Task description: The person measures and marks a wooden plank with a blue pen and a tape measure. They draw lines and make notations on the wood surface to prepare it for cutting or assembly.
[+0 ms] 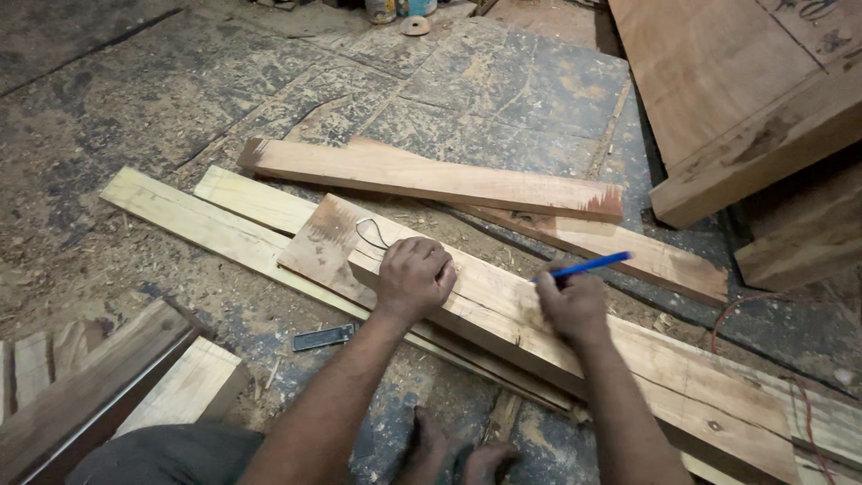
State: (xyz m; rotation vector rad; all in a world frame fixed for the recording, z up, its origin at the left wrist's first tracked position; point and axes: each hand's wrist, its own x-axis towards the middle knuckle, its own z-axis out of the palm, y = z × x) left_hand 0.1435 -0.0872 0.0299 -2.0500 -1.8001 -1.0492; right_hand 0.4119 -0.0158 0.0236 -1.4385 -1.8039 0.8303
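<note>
Toes [467,458] at the bottom edge lie closest to you, bare on the sawdust floor [135,108], with your knee to their left. Just above them your left hand [413,277] rests fisted, knuckles up, pressing on the near end of the plank [628,359]; whether it encloses anything cannot be told. Your right hand [573,305] is closed around a blue pen [588,266], its tip hidden behind the fingers, over the plank's top face.

The plank lies flat on the floor, running from upper left to lower right, stacked on a wider board [328,238] and two pale strips [180,211]. A pencilled loop [373,233] shows on the board beside your left hand.

Handling, as a judgement: the plank looks like thick, rigid solid timber, probably heavy and unlikely to flex. Rough-sawn faces give good friction, but splinters are a risk on the edges. Steady it by downward pressure from above, as your left hand does; to lift it, grip both long edges near the middle, or use one hand at each end.

Nearby: a reddish board [431,178] lies beyond, a small dark flat tool [323,337] rests on the floor left of your forearm, and a large panel [718,81] leans at upper right.
</note>
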